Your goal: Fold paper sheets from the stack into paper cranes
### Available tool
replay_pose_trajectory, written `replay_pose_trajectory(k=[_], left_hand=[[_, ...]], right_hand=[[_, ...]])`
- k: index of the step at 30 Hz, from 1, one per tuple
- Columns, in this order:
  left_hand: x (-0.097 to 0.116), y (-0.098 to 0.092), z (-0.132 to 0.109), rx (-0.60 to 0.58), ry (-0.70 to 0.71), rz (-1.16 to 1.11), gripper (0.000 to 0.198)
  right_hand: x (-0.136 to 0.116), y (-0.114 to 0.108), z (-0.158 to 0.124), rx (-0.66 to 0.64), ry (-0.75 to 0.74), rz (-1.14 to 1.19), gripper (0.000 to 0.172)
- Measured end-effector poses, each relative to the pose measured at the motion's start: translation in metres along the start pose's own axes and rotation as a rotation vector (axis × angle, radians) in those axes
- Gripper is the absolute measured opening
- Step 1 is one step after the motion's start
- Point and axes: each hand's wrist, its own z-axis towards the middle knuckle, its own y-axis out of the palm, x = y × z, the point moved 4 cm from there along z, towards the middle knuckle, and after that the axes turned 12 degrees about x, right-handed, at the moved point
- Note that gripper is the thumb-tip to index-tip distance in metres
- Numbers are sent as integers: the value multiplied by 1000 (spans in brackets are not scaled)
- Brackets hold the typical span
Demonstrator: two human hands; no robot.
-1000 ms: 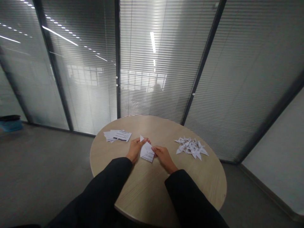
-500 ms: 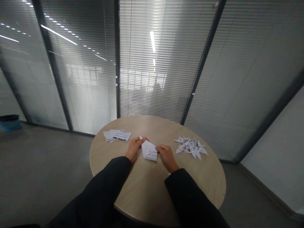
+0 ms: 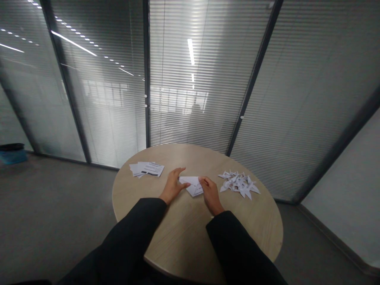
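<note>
A folded sheet of white paper (image 3: 194, 189) with print on it is between my hands, above the middle of the round table. Its upper edge runs straight across and its lower part tapers to a point. My right hand (image 3: 210, 194) pinches the paper at its right end, thumb on the near face. At the paper's left end is my left hand (image 3: 174, 185), its thumb and forefinger spread apart. The left thumb lies across or just over the paper; whether it touches cannot be made out.
Flat printed paper sheets (image 3: 147, 169) lie on the table's left side. A pile of folded white paper pieces with pointed tips (image 3: 239, 184) lies on the right. The round wooden table (image 3: 178, 237) stands before a glass partition with blinds (image 3: 192, 126). A blue bin (image 3: 13, 154) is far left.
The folded paper has turned, its point now facing down and its straight edge up. My left hand has loosened from a pinch and spread its fingers. My right hand still grips the paper.
</note>
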Motion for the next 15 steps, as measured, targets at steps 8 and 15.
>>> replay_pose_trajectory(k=[8, 15], left_hand=[[15, 8, -8, -248, 252, 179, 43], [17, 6, -10, -247, 161, 98, 42]], right_hand=[[-8, 2, -2, -34, -59, -44, 41], [-10, 2, -2, -6, -88, -26, 40]])
